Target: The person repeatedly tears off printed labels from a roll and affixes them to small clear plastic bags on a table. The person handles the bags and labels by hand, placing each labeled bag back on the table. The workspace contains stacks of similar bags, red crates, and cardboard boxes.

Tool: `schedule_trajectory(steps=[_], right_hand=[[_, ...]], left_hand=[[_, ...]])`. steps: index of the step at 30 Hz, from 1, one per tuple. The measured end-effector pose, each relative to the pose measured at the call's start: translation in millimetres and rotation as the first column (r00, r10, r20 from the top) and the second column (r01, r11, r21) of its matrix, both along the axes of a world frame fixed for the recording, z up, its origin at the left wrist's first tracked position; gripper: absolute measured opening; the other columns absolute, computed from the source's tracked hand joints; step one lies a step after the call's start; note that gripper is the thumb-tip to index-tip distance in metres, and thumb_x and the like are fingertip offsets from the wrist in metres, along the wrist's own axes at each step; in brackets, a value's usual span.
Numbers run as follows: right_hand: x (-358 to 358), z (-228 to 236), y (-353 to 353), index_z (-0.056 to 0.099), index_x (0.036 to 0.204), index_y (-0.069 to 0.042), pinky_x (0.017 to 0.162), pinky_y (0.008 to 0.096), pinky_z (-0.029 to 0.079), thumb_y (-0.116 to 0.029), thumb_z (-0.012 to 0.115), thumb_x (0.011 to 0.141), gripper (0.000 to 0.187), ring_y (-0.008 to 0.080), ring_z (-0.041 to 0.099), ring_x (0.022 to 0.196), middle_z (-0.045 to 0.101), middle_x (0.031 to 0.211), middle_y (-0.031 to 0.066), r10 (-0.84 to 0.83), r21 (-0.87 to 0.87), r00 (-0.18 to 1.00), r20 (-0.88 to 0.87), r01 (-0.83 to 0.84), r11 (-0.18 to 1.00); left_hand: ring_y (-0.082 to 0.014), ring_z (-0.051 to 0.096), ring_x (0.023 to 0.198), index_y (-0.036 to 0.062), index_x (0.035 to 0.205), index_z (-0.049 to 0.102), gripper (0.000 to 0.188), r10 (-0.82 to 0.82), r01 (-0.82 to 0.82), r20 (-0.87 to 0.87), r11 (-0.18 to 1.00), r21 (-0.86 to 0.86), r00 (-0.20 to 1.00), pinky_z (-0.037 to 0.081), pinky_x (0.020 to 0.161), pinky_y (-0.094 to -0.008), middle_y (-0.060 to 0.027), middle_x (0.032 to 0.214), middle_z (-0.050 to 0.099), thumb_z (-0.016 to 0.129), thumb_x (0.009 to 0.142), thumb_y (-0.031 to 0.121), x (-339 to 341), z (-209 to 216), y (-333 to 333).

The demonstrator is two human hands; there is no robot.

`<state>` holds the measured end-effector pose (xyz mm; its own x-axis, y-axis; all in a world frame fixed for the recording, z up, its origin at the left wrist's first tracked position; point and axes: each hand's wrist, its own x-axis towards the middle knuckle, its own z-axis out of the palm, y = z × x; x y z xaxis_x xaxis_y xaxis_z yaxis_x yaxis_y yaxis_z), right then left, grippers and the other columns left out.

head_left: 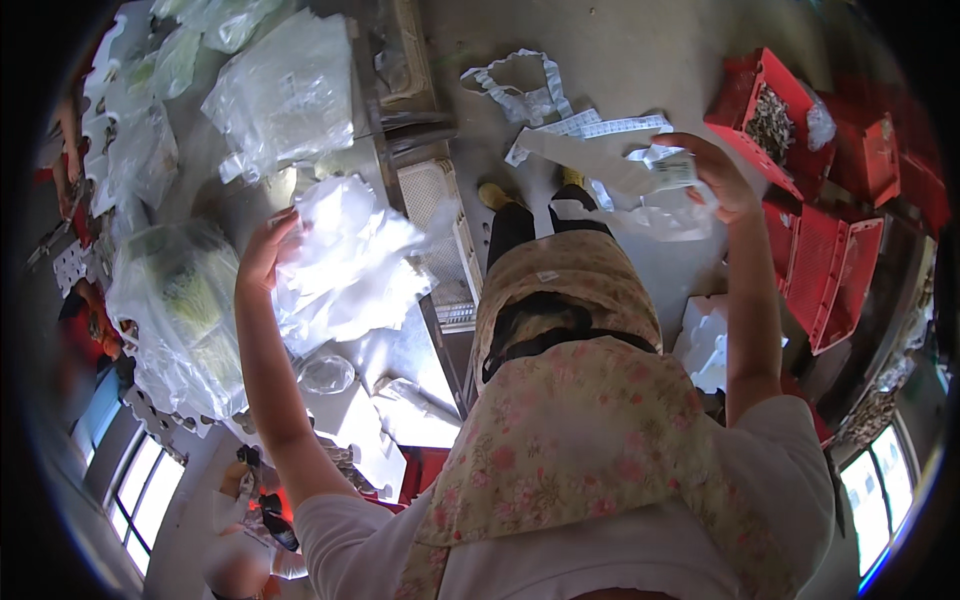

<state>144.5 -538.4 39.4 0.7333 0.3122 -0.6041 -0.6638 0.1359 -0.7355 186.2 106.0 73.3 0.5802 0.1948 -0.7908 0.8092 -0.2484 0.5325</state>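
Observation:
My left hand (pixel 264 248) grips the edge of crumpled, whitish translucent plastic bags (pixel 345 260), brightly lit over the table on the left. My right hand (pixel 712 178) is raised on the right, its fingers closed on a pale label strip (pixel 600 165). A printed part of this strip shows near the fingers, and a loose length hangs and curls below the hand. Under it, more white strips with printed labels (pixel 580 124) lie on the floor by my feet. How my right fingertips meet the strip is partly hidden.
Red crates (pixel 768 125) stand at the right, one holding small brownish pieces. Large clear bags (pixel 285 95) and a bag with pale green contents (pixel 185 290) cover the left table. A beige plastic crate (pixel 435 215) stands beside my legs. Other people are at the far left.

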Motion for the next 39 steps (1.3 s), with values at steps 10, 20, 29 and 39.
schedule_trajectory(steps=[10, 20, 29, 39], right_hand=[[-169.9, -133.8, -222.6, 0.057, 0.078, -0.017, 0.042, 0.0254, 0.031, -0.039, 0.061, 0.088, 0.025, 0.0088, 0.04, 0.044, 0.044, 0.056, -0.0035, -0.643, -0.557, 0.681, -0.35, 0.401, 0.728], [-249.6, -166.4, -199.1, 0.055, 0.082, -0.02, 0.041, 0.0261, 0.03, -0.042, 0.068, 0.083, 0.026, 0.0097, 0.041, 0.045, 0.044, 0.058, -0.0046, -0.667, -0.526, 0.549, -0.504, 0.418, 0.741], [-169.9, -148.3, -140.5, 0.055, 0.08, -0.022, 0.041, 0.0261, 0.028, -0.046, 0.074, 0.073, 0.032, 0.0087, 0.039, 0.046, 0.041, 0.057, -0.006, -0.529, -0.448, 0.675, -0.515, 0.315, 0.837], [-174.5, -140.2, -114.0, 0.063, 0.115, -0.011, 0.045, 0.024, 0.033, -0.023, 0.055, 0.093, 0.026, 0.005, 0.042, 0.05, 0.051, 0.068, -0.0057, -0.555, -0.447, 0.725, -0.408, 0.372, 0.814]], left_hand=[[-0.0097, 0.058, 0.078, 0.0109, 0.097, 0.063, 0.013, 0.179, -0.174, 0.347, 0.984, -0.047, 0.921, 0.048, 0.069, -0.0239, 0.0024, 0.086, 0.06, 0.068, 0.087, 0.018, 39.9, 32.8, -7.2], [-0.0154, 0.05, 0.06, 0.01, 0.073, 0.055, 0.023, -0.821, -0.459, 0.49, 0.329, 0.825, 0.292, 0.044, 0.058, -0.0288, 0.0005, 0.069, 0.053, 0.076, 0.081, 0.007, 123.0, 100.5, -18.3], [-0.0298, 0.061, 0.081, 0.0138, 0.098, 0.059, 0.015, -0.969, 0.0, 0.126, 0.129, 0.992, 0.214, 0.051, 0.065, -0.0417, -0.0105, 0.09, 0.058, 0.06, 0.085, 0.008, 131.8, -31.2, -68.3], [-0.0341, 0.057, 0.088, 0.0034, 0.104, 0.061, 0.023, -0.955, -0.087, 0.239, 0.227, 0.97, 0.174, 0.048, 0.077, -0.0432, -0.0165, 0.1, 0.06, 0.06, 0.081, 0.003, 108.2, -58.1, -200.7]])
